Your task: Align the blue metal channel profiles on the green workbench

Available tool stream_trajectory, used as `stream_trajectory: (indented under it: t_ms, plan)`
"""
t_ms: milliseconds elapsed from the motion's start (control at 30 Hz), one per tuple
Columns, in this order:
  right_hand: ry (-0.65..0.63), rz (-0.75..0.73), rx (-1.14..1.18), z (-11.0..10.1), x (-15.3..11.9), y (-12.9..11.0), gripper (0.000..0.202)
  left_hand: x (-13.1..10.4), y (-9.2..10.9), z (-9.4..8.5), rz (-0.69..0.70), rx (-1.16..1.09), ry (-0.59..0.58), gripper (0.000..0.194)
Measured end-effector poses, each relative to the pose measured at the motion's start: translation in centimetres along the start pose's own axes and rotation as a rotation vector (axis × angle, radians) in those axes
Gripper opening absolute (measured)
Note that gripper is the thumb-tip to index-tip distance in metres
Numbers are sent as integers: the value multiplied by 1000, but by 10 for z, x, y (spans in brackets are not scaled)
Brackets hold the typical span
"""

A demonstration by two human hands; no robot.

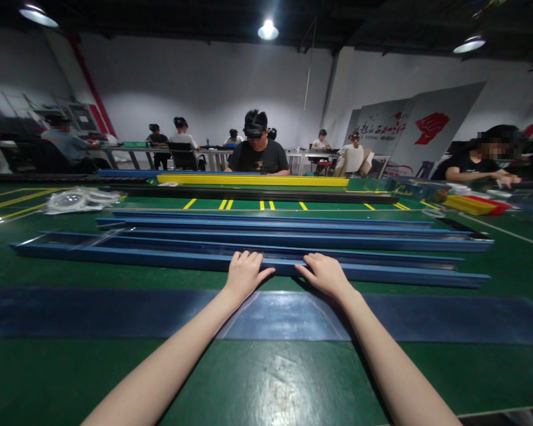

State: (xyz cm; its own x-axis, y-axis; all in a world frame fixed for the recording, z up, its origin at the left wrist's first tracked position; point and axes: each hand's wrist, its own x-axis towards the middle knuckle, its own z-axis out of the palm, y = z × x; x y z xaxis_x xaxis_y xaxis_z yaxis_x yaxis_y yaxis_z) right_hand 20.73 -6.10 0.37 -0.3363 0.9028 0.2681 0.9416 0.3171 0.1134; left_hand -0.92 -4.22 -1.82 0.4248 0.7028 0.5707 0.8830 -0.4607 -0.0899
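A long blue channel [160,258] lies across the green table, nearest to me among several blue channels. My left hand [246,273] rests on its near wall, fingers curled over the edge and thumb pointing right. A short way to the right, my right hand [325,272] grips the same wall, its thumb pointing left. Both hands are closed round the channel's edge. Under my wrists lies a long, flat, clear sheet [288,316]. Just behind, another blue channel [382,241] runs parallel to the held one.
Farther back on the green table [275,378] lie a black strip [266,193] and a yellow channel [253,180]. Clear bags with white rings [71,201] are at the left; a yellow tray [468,205] is at the right. People sit beyond the table.
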Motion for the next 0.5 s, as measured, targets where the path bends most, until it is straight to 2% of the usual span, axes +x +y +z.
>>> stream_trajectory:
  t_ms: [500]
  plan:
    - [10,-6,-10,1,0,0,42,0,0,1,-2,-4,-6,36]
